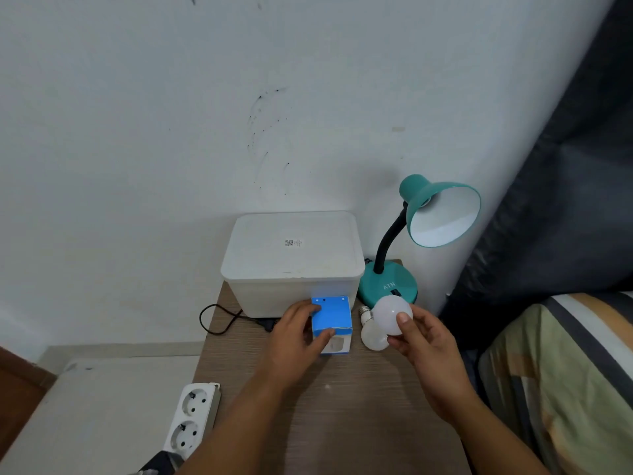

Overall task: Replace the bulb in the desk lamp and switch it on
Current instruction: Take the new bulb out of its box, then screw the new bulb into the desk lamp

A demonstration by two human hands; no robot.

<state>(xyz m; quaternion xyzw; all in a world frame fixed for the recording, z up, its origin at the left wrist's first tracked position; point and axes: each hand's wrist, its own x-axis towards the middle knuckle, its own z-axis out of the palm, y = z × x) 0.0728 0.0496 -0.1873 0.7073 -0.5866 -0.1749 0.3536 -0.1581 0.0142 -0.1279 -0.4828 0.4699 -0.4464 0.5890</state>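
Wood-grain worktop [342,423] by white wall: my right hand [424,341] pinches the frosted white bulb [390,311], left hand [294,332] clasps the blue bulb carton [330,315]; next, I judge, thread it into the teal lamp [442,210] above my grip.

white lidded tub [293,250] at wall, power strip [191,419] front-left, striped bedding [561,378] on rt.

Small table [342,406] stands against the wall [171,132]. At its back sits a lidded storage box [294,262], with the desk lamp [404,255] just right of it, shade tilted toward the right. In front of the storage box, touching it, is a bulb carton [334,323], gripped by the left hand [294,334]. Right of the carton a bulb [373,332] lies on the table before the lamp base. Above it the right hand [424,341] holds a second bulb [392,317]. A power strip [193,419] lies at the table's left front edge; a cable [219,317] loops left of the storage box.
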